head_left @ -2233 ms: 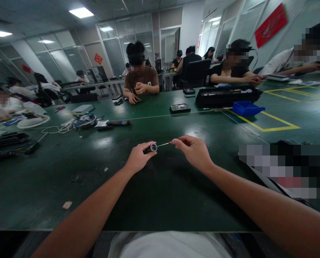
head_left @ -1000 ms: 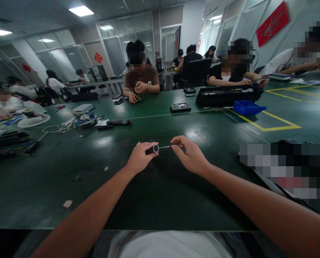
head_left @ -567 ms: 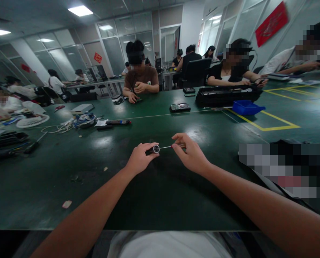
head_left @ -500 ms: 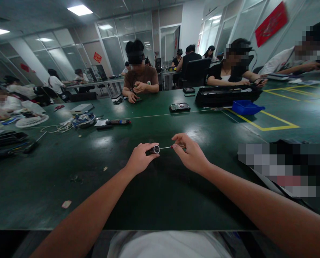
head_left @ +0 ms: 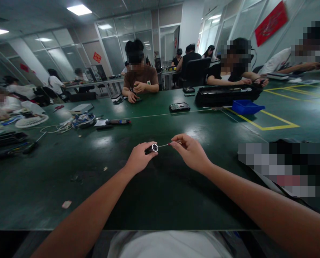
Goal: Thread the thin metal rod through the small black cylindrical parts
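Cylinder (head_left: 150, 148) (left hand (head_left: 138, 158)) and screwdriver (head_left: 170, 144) (right hand (head_left: 192, 152)) shifted left — slightly.

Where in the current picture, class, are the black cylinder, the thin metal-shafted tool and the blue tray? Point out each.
Black cylinder (head_left: 150, 148): head view, on its dark side.
Thin metal-shafted tool (head_left: 164, 145): head view, on its bare shaft.
Blue tray (head_left: 245, 110): head view, on its near wall.

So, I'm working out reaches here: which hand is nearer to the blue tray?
Right. The right hand, holding the screwdriver, is on the near side of the blue tray and left of it; the left hand, around the black cylinder, is farther left.
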`<state>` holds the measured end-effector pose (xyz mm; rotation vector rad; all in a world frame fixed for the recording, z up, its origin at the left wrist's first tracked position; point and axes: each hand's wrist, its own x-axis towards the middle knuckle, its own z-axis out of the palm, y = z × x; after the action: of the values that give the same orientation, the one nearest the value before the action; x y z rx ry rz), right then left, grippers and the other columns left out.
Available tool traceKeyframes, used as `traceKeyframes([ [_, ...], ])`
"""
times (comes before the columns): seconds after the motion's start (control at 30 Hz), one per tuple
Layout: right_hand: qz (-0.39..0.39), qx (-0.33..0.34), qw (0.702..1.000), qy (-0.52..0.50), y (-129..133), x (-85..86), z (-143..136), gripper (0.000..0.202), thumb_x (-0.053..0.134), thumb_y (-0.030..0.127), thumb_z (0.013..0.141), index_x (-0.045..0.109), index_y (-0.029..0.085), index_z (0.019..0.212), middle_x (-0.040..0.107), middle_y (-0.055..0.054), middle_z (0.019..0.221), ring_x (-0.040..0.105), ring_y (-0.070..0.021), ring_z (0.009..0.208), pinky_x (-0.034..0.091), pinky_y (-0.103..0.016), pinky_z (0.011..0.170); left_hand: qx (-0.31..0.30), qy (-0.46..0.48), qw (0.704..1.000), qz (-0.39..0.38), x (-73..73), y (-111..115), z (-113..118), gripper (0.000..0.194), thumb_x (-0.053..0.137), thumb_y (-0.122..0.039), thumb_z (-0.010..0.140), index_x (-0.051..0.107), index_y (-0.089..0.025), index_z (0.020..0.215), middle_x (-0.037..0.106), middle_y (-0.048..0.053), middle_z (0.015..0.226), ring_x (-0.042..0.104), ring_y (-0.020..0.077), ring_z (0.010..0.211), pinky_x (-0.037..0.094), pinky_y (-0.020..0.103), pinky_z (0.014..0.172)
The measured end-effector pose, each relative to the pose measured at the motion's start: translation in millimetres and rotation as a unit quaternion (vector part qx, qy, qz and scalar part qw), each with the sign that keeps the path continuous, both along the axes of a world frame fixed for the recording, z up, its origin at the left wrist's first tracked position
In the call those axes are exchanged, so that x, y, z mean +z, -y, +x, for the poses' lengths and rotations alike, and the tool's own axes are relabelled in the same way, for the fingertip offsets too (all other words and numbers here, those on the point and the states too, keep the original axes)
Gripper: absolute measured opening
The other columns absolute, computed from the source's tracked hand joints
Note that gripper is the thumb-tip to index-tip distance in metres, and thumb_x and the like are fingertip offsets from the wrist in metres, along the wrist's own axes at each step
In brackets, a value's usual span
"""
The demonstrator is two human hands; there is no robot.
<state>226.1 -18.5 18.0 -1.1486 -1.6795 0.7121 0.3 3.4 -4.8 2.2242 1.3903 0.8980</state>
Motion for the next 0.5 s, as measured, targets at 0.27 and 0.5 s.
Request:
traceKeyframes([
  [0.27, -0.185, 0.014, 0.943, -0.274, -22, -14.0, 4, 0.026, 0.052, 0.044, 0.091, 0.058, 0.019, 0.086, 0.062, -0.003, 0.075, 0.061, -0.0146, 0.065, 0.055, -0.034, 0.070, -0.032, -0.035, 0.997, 0.059, 9.1, 2, 2, 0.036, 0.068, -0.023, 0.087, 0.065, -0.026, 0.123, 0.067, 0.004, 0.123, 0.058, 0.0223, 0.114, 0.041, 0.041, 0.102],
  [0.5, -0.102, -0.013, 0.970, -0.222, -20, -16.9, 3, 0.024, 0.054, 0.043, 0.091, 0.059, 0.019, 0.088, 0.063, -0.002, 0.076, 0.061, -0.0147, 0.067, 0.053, -0.032, 0.067, -0.015, -0.050, 0.998, 0.036, 4.3, 0, 2, 0.041, 0.071, -0.025, 0.084, 0.064, -0.027, 0.125, 0.068, 0.003, 0.120, 0.058, 0.0235, 0.108, 0.043, 0.041, 0.097],
])
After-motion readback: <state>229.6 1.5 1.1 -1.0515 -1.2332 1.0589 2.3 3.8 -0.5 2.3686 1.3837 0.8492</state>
